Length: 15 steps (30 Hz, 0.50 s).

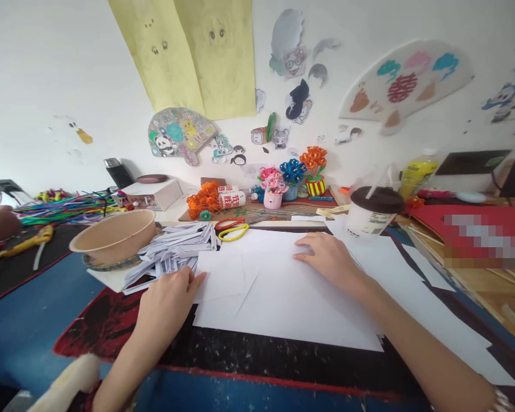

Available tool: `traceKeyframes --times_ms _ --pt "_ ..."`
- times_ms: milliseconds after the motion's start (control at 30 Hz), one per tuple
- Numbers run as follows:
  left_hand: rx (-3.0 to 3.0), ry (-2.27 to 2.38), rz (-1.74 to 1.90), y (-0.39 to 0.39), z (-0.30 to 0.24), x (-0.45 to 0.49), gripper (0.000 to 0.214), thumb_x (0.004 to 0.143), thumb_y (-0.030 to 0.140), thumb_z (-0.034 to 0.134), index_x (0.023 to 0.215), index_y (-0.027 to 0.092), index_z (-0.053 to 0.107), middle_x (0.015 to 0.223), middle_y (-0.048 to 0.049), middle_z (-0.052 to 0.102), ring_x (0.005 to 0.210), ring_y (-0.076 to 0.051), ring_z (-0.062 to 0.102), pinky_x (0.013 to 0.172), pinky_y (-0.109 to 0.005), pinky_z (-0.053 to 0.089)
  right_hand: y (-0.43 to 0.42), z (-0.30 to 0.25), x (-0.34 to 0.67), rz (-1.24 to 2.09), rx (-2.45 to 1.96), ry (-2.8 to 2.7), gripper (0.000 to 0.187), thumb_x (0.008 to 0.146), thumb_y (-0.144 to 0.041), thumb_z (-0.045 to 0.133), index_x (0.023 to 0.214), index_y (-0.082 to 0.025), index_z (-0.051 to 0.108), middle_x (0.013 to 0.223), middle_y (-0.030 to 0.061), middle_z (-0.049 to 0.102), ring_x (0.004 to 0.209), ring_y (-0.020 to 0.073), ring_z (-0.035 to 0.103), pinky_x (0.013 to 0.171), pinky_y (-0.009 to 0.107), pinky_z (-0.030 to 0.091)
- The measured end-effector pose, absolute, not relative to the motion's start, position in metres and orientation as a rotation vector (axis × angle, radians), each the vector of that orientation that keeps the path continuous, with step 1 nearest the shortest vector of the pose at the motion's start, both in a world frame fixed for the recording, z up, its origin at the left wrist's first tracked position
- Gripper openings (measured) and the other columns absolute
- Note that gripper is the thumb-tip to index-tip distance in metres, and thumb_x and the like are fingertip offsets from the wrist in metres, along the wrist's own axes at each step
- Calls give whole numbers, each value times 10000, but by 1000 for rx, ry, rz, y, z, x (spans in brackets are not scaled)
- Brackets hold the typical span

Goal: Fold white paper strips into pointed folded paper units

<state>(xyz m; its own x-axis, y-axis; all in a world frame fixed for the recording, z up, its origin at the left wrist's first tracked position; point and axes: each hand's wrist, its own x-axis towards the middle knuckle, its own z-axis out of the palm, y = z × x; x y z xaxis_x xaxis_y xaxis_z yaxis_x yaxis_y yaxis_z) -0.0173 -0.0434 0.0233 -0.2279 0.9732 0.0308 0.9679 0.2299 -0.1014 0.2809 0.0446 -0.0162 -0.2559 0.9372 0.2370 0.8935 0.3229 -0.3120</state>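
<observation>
A small white sheet of paper point(223, 274) lies over larger white sheets point(292, 303) in the middle of the table. At its left edge, my left hand point(169, 300) is closed, with thumb and finger on the paper. My right hand point(326, 260) rests on the large sheets' upper right part, its fingers slightly bent and apart, holding nothing. A pile of folded white paper strips point(175, 249) lies just beyond my left hand. Behind the sheets are scissors with yellow and orange handles point(234, 232); their blades are hard to make out.
A beige bowl point(111, 234) stands left of the strips. A lidded drink cup point(373, 214) stands behind the right sheets. Flower pots point(274, 197) line the wall. At far left, another person's hand point(0, 226) is near a yellow-handled tool point(28, 243). More paper point(429, 303) spreads rightward.
</observation>
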Motion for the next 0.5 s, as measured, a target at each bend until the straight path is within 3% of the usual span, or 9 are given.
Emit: traceKeyframes --times_ms 200,333,500 --pt "-1784 -2355 237 -53 20 -2 417 946 453 345 951 107 579 920 -179 686 847 -366 671 626 -370 450 38 -13 276 381 -1554 -2151 204 820 -376 610 915 -254 744 843 -6 736 808 202 661 687 314 447" --pt "-1799 -2461 88 -47 19 -2 360 907 475 432 953 145 569 966 -149 686 898 -355 656 647 -361 437 37 -18 272 401 -1350 -2292 211 808 -366 625 968 -270 724 921 3 697 896 210 624 716 320 438" --pt "-1931 -2556 -152 -42 17 -9 224 855 414 513 853 199 575 877 -73 697 846 -292 640 644 -319 376 40 -25 271 414 -1318 -2276 293 835 -377 601 1086 -248 679 1058 43 655 988 231 600 803 349 447"
